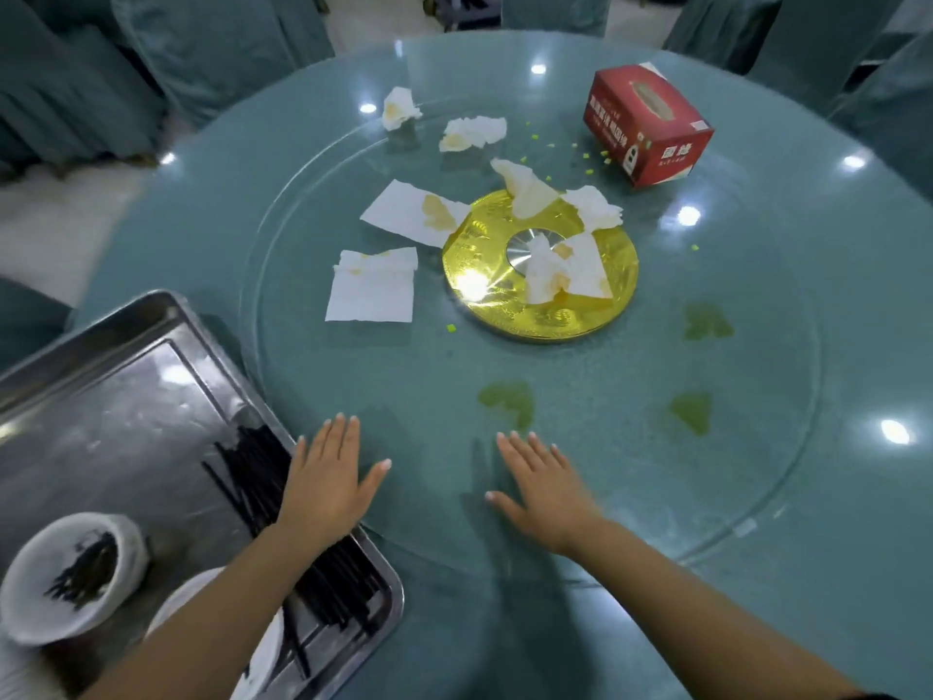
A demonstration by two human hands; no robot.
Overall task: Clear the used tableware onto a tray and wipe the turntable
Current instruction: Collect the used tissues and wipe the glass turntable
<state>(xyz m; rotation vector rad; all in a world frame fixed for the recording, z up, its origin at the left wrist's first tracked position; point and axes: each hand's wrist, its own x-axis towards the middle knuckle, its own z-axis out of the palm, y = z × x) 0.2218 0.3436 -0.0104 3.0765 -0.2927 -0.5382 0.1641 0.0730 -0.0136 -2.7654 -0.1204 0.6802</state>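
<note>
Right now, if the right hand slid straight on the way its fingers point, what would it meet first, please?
Probably the nearest green smear on the glass turntable, just beyond the right hand; that hand's height above the glass is unclear.

We see both hands stretched forward, palms down — the left hand [330, 485] flat, fingers together, thumb splayed; the right hand [542, 490] likewise flat; forearms bare.

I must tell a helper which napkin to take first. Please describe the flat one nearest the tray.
Start at the gold disc in the middle of the glass turntable. Just left of it lies a napkin. It is nearly square, flat, and faintly stained at its top.
</note>
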